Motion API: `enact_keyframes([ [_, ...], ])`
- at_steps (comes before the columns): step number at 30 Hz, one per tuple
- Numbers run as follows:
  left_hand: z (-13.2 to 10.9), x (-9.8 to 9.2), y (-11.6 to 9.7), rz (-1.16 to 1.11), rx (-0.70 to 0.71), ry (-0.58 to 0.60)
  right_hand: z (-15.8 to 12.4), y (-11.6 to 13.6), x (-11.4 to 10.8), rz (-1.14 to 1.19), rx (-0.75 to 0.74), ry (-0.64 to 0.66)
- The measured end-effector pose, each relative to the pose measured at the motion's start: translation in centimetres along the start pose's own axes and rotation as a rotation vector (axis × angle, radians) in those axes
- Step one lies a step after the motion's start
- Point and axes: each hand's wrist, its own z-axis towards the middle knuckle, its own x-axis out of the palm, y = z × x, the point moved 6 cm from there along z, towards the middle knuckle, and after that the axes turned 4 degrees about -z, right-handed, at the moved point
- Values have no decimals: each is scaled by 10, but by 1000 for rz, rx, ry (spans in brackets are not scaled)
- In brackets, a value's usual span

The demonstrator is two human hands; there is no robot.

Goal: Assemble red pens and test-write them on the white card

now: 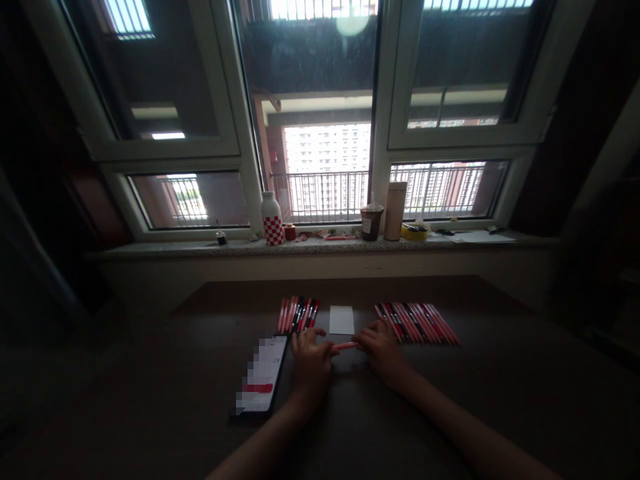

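Observation:
My left hand (311,363) and my right hand (381,348) rest on the dark table (500,387) and pinch the two ends of one pink pen (345,346) lying crosswise between them. A small white paper slip (341,320) lies just beyond the pen. To the far left of the slip sits a short row of several red, pink and black pens (299,315). A longer row of several pens (417,323) lies right of my right hand. A phone (263,383) with a lit screen lies left of my left hand.
Beyond the table runs a window sill (200,248) under large windows. On it stand a white bottle with a red checked base (272,219), a dark drink cup (371,223), a tall beige tumbler (395,211), a yellow tape roll (414,232) and papers (475,236).

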Motion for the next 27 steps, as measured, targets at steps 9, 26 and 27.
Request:
enact_keyframes([
  [9, -2, -4, -5, 44, 19, -15, 2, -1, 0, 21, 16, 19],
  [26, -1, -6, -2, 86, -52, -27, 1, -27, -3, 548, 249, -116],
  [27, -2, -6, -2, 84, -51, -28, 1, -26, -4, 584, 252, -121],
])
